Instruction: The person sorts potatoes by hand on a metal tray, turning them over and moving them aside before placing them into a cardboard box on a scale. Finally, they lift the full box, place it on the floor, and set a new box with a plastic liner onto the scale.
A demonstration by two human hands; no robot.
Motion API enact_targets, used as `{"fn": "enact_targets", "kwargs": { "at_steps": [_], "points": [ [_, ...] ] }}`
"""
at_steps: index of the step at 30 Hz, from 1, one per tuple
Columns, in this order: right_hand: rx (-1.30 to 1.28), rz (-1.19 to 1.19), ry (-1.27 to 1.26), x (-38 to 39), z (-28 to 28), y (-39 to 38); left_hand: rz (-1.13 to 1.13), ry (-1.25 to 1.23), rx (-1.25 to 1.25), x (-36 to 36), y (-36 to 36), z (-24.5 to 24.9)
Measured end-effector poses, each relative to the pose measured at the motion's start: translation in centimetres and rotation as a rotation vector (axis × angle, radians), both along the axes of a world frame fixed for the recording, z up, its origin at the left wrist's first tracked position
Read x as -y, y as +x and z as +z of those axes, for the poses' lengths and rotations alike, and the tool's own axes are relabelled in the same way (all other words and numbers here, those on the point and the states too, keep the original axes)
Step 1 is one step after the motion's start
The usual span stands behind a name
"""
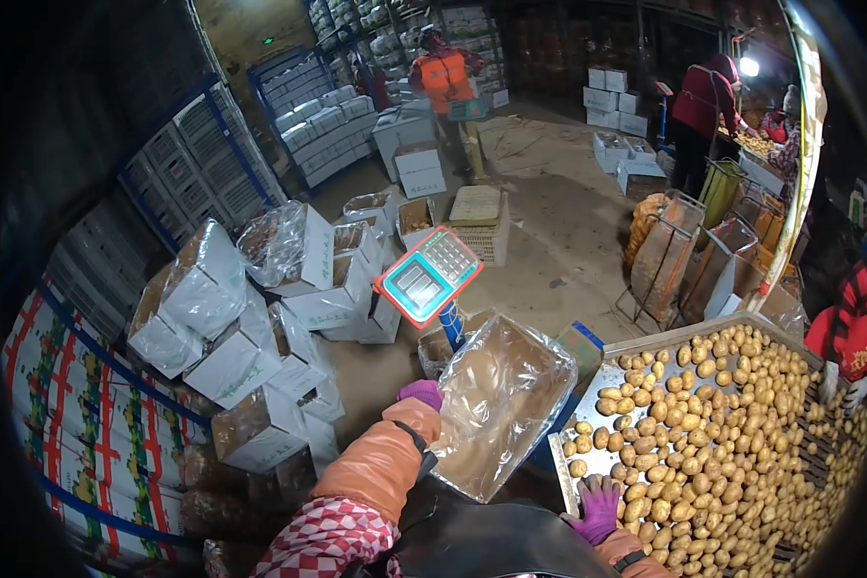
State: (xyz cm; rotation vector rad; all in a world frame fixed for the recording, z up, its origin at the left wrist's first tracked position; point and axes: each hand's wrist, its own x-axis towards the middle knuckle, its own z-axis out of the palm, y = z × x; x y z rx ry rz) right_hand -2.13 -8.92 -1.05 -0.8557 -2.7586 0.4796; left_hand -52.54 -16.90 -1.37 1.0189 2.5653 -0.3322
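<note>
You are gripping the plastic bag (501,385) rim w/ left hand (421,393). Right of the plastic bag, your right hand (597,509) is lying open on potatoes (722,424). Filling seems to be starting; next prob. needs a full scoop.

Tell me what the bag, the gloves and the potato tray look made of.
Bag: thin clear plastic film, glossy; it is see-through and creased.
Gloves: probably knit fabric, matte purple; no shine, soft outline.
Tray: likely sheet metal on the floor, dull grey and flat; the rim's material is unclear.
</note>
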Motion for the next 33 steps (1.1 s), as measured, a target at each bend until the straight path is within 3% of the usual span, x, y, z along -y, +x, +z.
{"fn": "enact_targets", "kwargs": {
  "at_steps": [33],
  "points": [
    [0.023, 0.029, -0.059, -0.4, -0.1, 0.3, 0.075, 0.008, -0.003, 5.1, 1.1, -0.1]
  ]
}}
